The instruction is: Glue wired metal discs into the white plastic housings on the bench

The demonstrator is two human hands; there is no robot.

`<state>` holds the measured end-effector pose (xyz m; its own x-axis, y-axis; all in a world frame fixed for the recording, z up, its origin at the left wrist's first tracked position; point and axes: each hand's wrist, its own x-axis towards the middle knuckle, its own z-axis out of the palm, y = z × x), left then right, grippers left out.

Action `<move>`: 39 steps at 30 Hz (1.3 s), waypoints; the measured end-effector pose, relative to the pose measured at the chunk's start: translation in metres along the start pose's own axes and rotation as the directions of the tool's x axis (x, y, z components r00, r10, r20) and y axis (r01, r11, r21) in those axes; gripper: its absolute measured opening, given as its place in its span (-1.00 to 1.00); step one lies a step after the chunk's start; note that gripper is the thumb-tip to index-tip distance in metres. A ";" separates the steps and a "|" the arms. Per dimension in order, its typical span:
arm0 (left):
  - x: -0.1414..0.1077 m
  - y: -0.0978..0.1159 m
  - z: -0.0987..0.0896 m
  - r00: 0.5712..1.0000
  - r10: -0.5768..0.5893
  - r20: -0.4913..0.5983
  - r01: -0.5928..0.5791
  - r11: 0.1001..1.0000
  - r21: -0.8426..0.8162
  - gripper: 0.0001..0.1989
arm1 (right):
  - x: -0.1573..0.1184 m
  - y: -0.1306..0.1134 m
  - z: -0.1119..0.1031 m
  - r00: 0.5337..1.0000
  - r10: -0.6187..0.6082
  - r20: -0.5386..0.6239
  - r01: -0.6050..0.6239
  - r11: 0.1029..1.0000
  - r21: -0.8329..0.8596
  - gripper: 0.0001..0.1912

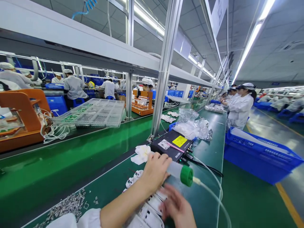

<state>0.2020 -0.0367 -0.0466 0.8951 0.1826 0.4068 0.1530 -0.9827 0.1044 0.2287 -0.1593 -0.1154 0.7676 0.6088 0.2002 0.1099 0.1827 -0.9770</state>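
Note:
My left hand (155,167) is wrapped around a glue-dispensing syringe (174,169), a translucent barrel with a green cap and a clear air hose (213,194) leading away at the right. The barrel lies tilted, and its tip is hidden behind the hand. Below it, my right hand (178,207) is blurred by motion. Its fingers look bent but apart, with nothing visible in them, beside a group of white plastic housings (149,215). More white parts (135,178) with thin red wires lie past my left forearm. A crumpled white tissue (142,154) rests just beyond my left hand.
A black dispenser controller (172,144) stands behind the syringe. Small metal parts (68,204) are heaped at the lower left. Plastic bags (192,126) lie farther along the bench, below a metal post (163,69). A blue bin (258,155) and a co-worker (241,104) are at the right.

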 end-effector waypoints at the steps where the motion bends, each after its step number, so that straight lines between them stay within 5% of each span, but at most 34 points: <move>1: 0.001 -0.003 -0.006 0.999 -0.046 -0.027 0.045 0.998 -0.034 -0.59 | 0.019 -0.002 0.008 0.999 -0.031 -0.018 0.031 0.999 0.022 -0.63; 5: 0.011 -0.010 -0.020 0.978 -0.190 -0.089 0.174 0.971 -0.162 -0.56 | 0.089 -0.017 0.031 0.990 -0.143 -0.001 0.143 0.989 0.035 -0.52; 8: 0.017 -0.018 -0.025 0.964 -0.253 -0.084 0.230 0.949 -0.216 -0.48 | 0.114 -0.025 0.039 0.979 -0.199 -0.039 0.200 0.980 0.024 -0.58; 10: 0.016 -0.030 -0.025 0.946 -0.317 -0.062 0.297 0.928 -0.224 -0.42 | 0.118 -0.026 0.040 0.976 -0.207 -0.072 0.207 0.978 -0.004 -0.59; 15: -0.007 -0.075 -0.013 0.830 -0.556 0.047 0.558 0.823 -0.105 -0.89 | 0.114 -0.018 0.029 0.961 -0.194 -0.198 0.177 0.979 -0.100 -0.54; 20: -0.023 -0.096 0.006 0.790 -0.593 0.159 0.600 0.800 0.003 -0.92 | 0.108 -0.023 0.021 0.952 -0.178 -0.250 0.135 0.974 -0.182 -0.58; 22: -0.021 -0.097 0.010 0.788 -0.592 0.170 0.599 0.801 0.014 -0.95 | 0.105 -0.024 0.022 0.947 -0.182 -0.265 0.130 0.971 -0.200 -0.60; 29: -0.016 -0.095 0.015 0.825 -0.541 0.159 0.550 0.835 -0.015 -0.51 | 0.109 -0.020 0.023 0.940 -0.209 -0.268 0.147 0.961 -0.233 -0.66; 35: -0.034 -0.090 -0.006 0.846 -0.510 0.156 0.528 0.843 -0.106 -0.60 | 0.110 -0.042 0.007 0.771 -0.336 -0.540 0.316 0.939 -0.133 -0.53; 39: -0.061 -0.085 -0.019 0.897 -0.330 0.295 0.403 0.884 -0.237 -0.68 | 0.095 -0.048 0.005 0.768 -0.386 -0.512 0.381 0.917 -0.120 -0.55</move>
<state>0.1266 0.0368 -0.0630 0.8759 0.4784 0.0626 0.3965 -0.7876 0.4717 0.2930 -0.1066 -0.0491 0.8700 0.0016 0.4930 0.4689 0.3062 -0.8285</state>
